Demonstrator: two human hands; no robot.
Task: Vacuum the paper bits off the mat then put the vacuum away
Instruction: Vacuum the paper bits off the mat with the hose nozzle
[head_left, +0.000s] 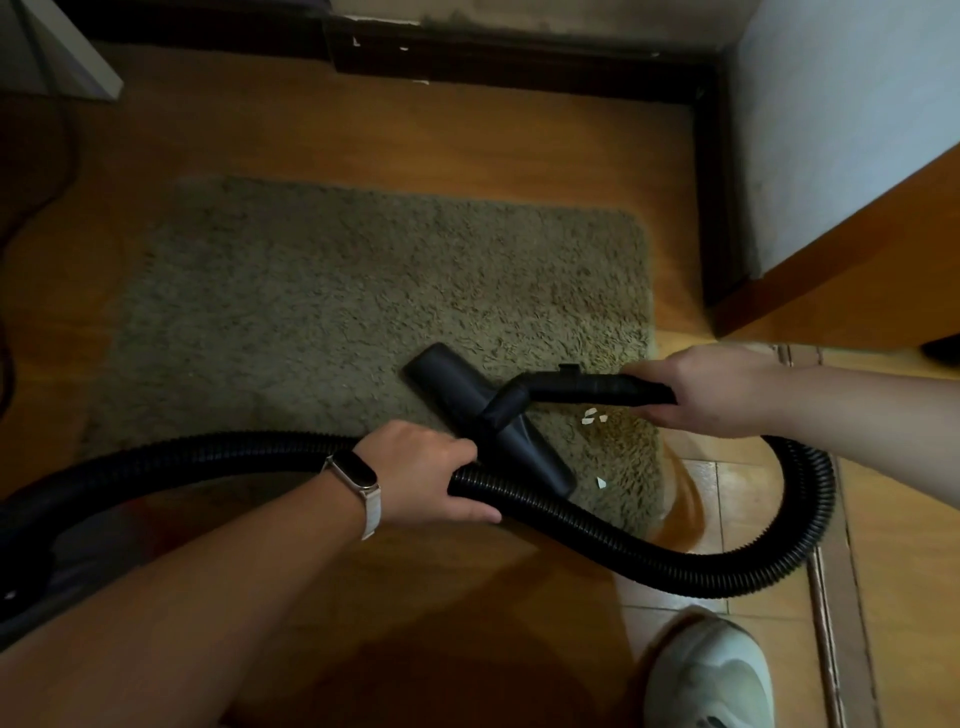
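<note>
A shaggy olive mat (363, 301) lies on the wooden floor. The vacuum's black floor nozzle (447, 374) rests on the mat's near right part. My right hand (717, 389) grips the black wand handle (597, 387) joined to the nozzle. My left hand (421, 467), with a watch on the wrist, holds the ribbed black hose (675, 566), which loops around to the right. Small white paper bits (592, 415) lie on the mat just right of the nozzle, and another paper bit (601, 483) sits near the mat's near edge. The vacuum body (31, 551) is partly seen at the lower left.
A dark skirting board (519, 62) runs along the far wall, with tiny white scraps near it. A white wall and wooden door frame (841, 291) stand at the right. My white shoe (711, 675) is on the tiled floor at the lower right. A cord (31, 208) trails at the left.
</note>
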